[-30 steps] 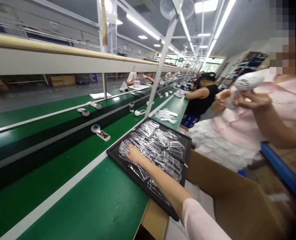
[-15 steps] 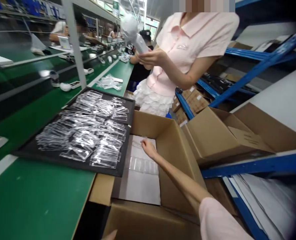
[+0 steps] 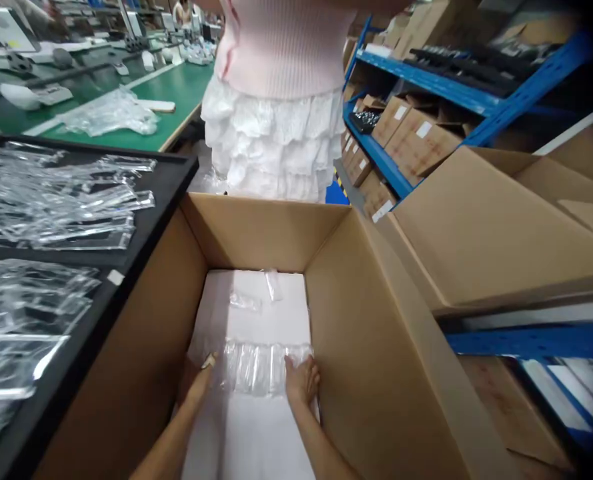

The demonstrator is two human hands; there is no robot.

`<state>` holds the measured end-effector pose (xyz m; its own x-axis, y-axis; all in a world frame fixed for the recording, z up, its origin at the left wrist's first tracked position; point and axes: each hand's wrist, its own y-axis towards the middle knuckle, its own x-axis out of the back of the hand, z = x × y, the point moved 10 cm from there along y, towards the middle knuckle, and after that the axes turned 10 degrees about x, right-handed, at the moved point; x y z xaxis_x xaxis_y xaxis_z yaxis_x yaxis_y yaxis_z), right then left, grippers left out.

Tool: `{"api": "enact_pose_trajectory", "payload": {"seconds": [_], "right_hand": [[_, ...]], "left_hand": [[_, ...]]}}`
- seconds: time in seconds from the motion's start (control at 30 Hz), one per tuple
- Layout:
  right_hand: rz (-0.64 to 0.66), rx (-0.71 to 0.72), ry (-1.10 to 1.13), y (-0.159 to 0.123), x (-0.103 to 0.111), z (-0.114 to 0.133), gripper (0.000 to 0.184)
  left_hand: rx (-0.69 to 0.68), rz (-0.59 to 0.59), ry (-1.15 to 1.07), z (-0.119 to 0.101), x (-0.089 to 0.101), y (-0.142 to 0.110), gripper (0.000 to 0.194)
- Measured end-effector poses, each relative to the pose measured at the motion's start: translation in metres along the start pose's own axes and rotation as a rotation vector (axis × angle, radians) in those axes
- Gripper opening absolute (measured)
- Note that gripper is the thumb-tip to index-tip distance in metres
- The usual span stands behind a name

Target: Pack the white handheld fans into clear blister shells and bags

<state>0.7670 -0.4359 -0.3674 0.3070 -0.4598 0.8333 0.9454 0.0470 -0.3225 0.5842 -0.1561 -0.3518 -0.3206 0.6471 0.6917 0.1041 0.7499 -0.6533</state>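
Note:
Both hands reach down inside a deep cardboard box (image 3: 271, 230). In it lies a white flat slab (image 3: 256, 433), which looks like foam or board. Across the slab runs a row of clear plastic pieces (image 3: 255, 369). My left hand (image 3: 199, 377) is at the slab's left edge, thumb on top, its other fingers mostly hidden. At the right edge, my right hand (image 3: 303, 381) has its thumb over the end of the clear row and its fingers curled by the box wall. Two loose clear plastic pieces (image 3: 273, 287) lie farther back on the slab.
A black tray (image 3: 161, 220) of clear plastic frames (image 3: 51, 200) stands close on the left. Behind it is a green workbench (image 3: 96, 140) with a crumpled plastic bag (image 3: 111, 113). A person (image 3: 276, 100) stands beyond the box. Another open carton (image 3: 506, 233) and blue shelving (image 3: 426, 80) are on the right.
My view has moved closer over the box. My right hand has left the clear piece at the back and come to the slab's right edge. My left hand has entered the box.

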Motion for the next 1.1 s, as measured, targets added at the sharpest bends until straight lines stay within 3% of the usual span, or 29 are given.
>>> {"api": "enact_pose_trajectory", "payload": {"seconds": [0.1,0.2,0.3,0.4,0.5,0.63,0.77,0.87,0.97,1.1], "right_hand": [[-0.054,0.057,0.049,-0.004,-0.013,-0.005,0.052],[-0.086,0.1,0.106,-0.008,-0.014,-0.007,0.051],[-0.096,0.141,0.173,-0.014,-0.017,0.0,0.058],[-0.101,0.133,0.382,-0.029,-0.03,0.012,0.064],[-0.13,0.033,0.561,-0.042,-0.045,0.013,0.067],[-0.096,-0.05,0.594,-0.034,-0.06,0.002,0.058],[0.06,-0.017,0.6,-0.011,-0.074,0.003,0.041],[0.176,0.1,0.573,-0.007,-0.077,0.023,0.032],[0.267,0.278,0.481,-0.018,-0.072,0.056,0.035],[0.35,0.424,0.272,-0.03,-0.06,0.089,0.05]], "left_hand": [[0.072,-0.014,0.046,0.019,-0.016,0.027,0.065],[0.068,-0.046,0.078,0.025,-0.027,0.028,0.056],[-0.05,-0.041,0.091,0.016,-0.039,0.016,0.053],[-0.204,0.029,0.077,0.003,-0.061,0.003,0.058],[-0.246,0.161,-0.068,-0.007,-0.087,-0.008,0.075],[-0.139,0.454,-0.381,-0.024,-0.117,-0.025,0.099],[-0.062,0.641,-0.531,-0.051,-0.12,-0.043,0.084],[-0.122,0.718,-0.601,-0.077,-0.117,-0.052,0.071],[-0.176,0.662,-0.593,-0.091,-0.115,-0.047,0.066],[-0.091,0.45,-0.476,-0.076,-0.113,-0.02,0.045]]}}
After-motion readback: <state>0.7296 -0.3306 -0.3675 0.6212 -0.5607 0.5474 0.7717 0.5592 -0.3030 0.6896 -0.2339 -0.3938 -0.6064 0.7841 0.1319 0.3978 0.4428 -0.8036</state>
